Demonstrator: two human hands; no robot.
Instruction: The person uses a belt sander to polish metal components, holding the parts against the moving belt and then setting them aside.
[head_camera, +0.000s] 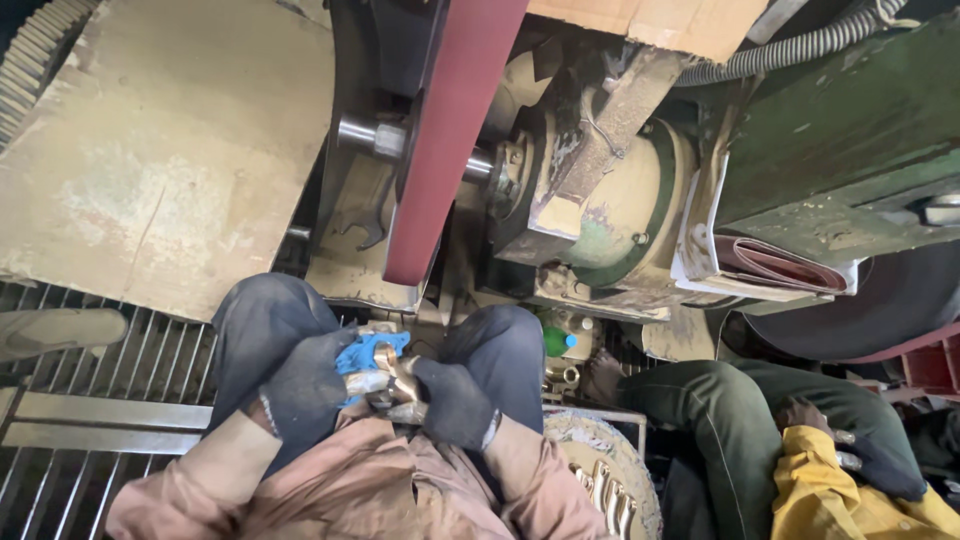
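Head view: left hand (305, 385), right hand (452, 400) both clamped on brass fitting (392, 375); tub (575, 430) holds brass parts (600, 490).

The person wears dark knitted gloves on both hands; the left hand (300, 390) has a glove with a frayed, pale cuff edge, and the right hand (452, 403) has a glove with a light band at the wrist. The sleeves are of dusty pink-brown cloth, loose and wrinkled. The trousers are dark blue-grey jeans, faded at the knees.
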